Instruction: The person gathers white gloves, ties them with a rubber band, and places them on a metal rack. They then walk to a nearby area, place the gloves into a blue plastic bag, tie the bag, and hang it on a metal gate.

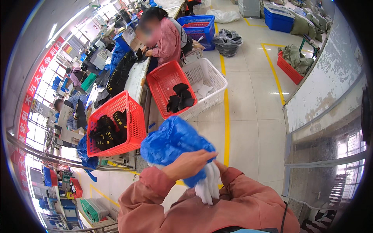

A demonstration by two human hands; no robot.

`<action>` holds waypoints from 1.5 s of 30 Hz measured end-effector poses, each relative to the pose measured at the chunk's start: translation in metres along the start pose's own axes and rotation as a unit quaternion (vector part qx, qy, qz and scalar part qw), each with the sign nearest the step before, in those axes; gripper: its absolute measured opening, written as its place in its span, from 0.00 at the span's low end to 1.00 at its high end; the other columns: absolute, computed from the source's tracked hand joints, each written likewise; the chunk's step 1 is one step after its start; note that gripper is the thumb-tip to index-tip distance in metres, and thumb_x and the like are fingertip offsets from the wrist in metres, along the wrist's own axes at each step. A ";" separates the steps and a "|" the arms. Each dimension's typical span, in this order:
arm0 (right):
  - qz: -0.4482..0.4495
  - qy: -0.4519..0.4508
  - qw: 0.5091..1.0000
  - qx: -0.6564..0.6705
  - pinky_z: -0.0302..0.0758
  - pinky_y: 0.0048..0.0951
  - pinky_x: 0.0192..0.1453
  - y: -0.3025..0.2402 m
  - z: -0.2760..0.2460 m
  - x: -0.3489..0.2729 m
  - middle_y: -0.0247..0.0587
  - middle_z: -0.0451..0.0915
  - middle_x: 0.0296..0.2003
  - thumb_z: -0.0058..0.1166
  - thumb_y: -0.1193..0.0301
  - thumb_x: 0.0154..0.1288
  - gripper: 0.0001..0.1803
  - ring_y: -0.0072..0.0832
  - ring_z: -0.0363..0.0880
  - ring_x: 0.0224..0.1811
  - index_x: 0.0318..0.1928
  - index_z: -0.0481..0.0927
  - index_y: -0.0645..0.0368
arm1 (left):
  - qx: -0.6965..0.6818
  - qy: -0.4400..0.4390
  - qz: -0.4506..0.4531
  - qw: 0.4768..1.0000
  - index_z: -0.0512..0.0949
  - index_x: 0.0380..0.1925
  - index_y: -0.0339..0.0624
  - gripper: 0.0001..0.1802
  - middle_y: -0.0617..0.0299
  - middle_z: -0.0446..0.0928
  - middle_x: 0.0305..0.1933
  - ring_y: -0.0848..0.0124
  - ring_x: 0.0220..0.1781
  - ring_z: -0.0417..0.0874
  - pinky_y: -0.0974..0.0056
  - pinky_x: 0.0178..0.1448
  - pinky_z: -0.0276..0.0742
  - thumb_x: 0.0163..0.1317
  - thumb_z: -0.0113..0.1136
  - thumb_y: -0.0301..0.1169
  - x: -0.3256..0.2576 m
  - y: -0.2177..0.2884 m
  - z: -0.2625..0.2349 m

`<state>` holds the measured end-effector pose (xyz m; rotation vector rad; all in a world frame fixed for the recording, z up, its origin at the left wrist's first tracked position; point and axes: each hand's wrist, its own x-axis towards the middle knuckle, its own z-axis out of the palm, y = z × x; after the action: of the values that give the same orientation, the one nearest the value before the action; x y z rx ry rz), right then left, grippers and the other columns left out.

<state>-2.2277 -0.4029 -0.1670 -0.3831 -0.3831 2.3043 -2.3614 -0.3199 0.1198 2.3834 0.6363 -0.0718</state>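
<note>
In front of my chest hangs a crumpled blue plastic bag (167, 138). My left hand (189, 165) is closed on the bag near its edge, fingers pointing right. Several long, soft white pieces (210, 184), like padded fabric strips, stick out below the bag toward my body. Against their right side is my right hand (221, 167), which seems to grip them; most of its fingers are hidden behind the pieces and my left hand.
Left stands a red basket (134, 134) of black pieces. Ahead, another red basket (157, 79) overlaps a white basket (219, 83). A person (171, 42) works at the long bench (136, 83). At right, a metal-framed glass panel (322, 171) borders the tiled floor (248, 136).
</note>
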 end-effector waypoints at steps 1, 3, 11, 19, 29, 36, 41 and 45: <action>-0.022 0.010 1.000 0.013 0.70 0.43 0.73 -0.010 -0.006 -0.006 0.45 0.75 0.66 0.55 0.44 0.71 0.40 0.38 0.75 0.68 0.73 0.68 0.57 | 0.011 0.041 0.028 0.999 0.73 0.67 0.46 0.29 0.50 0.78 0.58 0.49 0.57 0.82 0.55 0.57 0.81 0.64 0.60 0.22 0.014 0.002 0.004; -0.071 0.029 0.996 0.040 0.71 0.43 0.72 -0.036 -0.022 -0.012 0.44 0.75 0.66 0.55 0.44 0.71 0.40 0.38 0.75 0.67 0.73 0.68 0.57 | 0.050 0.144 0.087 0.985 0.73 0.66 0.44 0.30 0.50 0.75 0.64 0.50 0.63 0.79 0.55 0.63 0.80 0.62 0.63 0.22 0.041 -0.003 0.007; -0.237 0.099 0.961 0.097 0.72 0.44 0.72 -0.152 -0.063 -0.007 0.44 0.75 0.66 0.54 0.43 0.71 0.40 0.39 0.75 0.67 0.72 0.68 0.56 | 0.088 0.331 0.078 0.936 0.78 0.61 0.44 0.32 0.47 0.70 0.69 0.45 0.68 0.73 0.48 0.69 0.71 0.53 0.75 0.27 0.116 -0.048 -0.012; -0.329 0.154 0.919 0.152 0.73 0.45 0.71 -0.219 -0.086 0.019 0.44 0.76 0.65 0.53 0.42 0.71 0.39 0.39 0.76 0.66 0.72 0.68 0.55 | 0.009 0.412 0.075 0.908 0.76 0.63 0.42 0.36 0.45 0.70 0.66 0.48 0.65 0.76 0.51 0.64 0.75 0.51 0.78 0.25 0.165 -0.100 -0.044; -0.394 0.180 0.880 0.196 0.76 0.48 0.68 -0.316 -0.139 0.044 0.44 0.77 0.64 0.51 0.40 0.72 0.39 0.41 0.78 0.65 0.72 0.69 0.53 | -0.077 0.341 0.052 0.936 0.77 0.61 0.40 0.29 0.51 0.82 0.52 0.55 0.49 0.85 0.58 0.50 0.81 0.58 0.68 0.18 0.301 -0.180 -0.040; -0.429 0.127 0.859 0.251 0.67 0.50 0.76 -0.418 -0.198 0.017 0.38 0.74 0.69 0.40 0.42 0.79 0.34 0.37 0.70 0.72 0.74 0.66 0.49 | -0.245 0.340 -0.080 0.905 0.81 0.56 0.35 0.21 0.57 0.83 0.50 0.71 0.52 0.83 0.67 0.59 0.77 0.63 0.56 0.13 0.380 -0.178 -0.070; -0.410 0.192 0.837 0.307 0.71 0.48 0.72 -0.488 -0.232 0.000 0.37 0.79 0.64 0.43 0.37 0.75 0.37 0.37 0.77 0.65 0.71 0.71 0.49 | -0.210 0.255 -0.130 0.935 0.82 0.52 0.35 0.16 0.54 0.83 0.41 0.70 0.43 0.84 0.66 0.49 0.78 0.63 0.65 0.18 0.445 -0.140 -0.039; -0.422 0.234 0.814 0.323 0.72 0.48 0.71 -0.524 -0.251 0.002 0.38 0.80 0.62 0.45 0.37 0.74 0.37 0.38 0.78 0.63 0.69 0.73 0.49 | -0.306 0.309 -0.227 0.871 0.82 0.54 0.33 0.15 0.60 0.84 0.43 0.74 0.44 0.82 0.68 0.51 0.78 0.69 0.63 0.23 0.490 -0.145 -0.044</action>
<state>-1.7999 -0.0105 -0.1945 -0.3195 0.4218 1.2749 -2.0022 0.0123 -0.0347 1.5722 1.2890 0.6261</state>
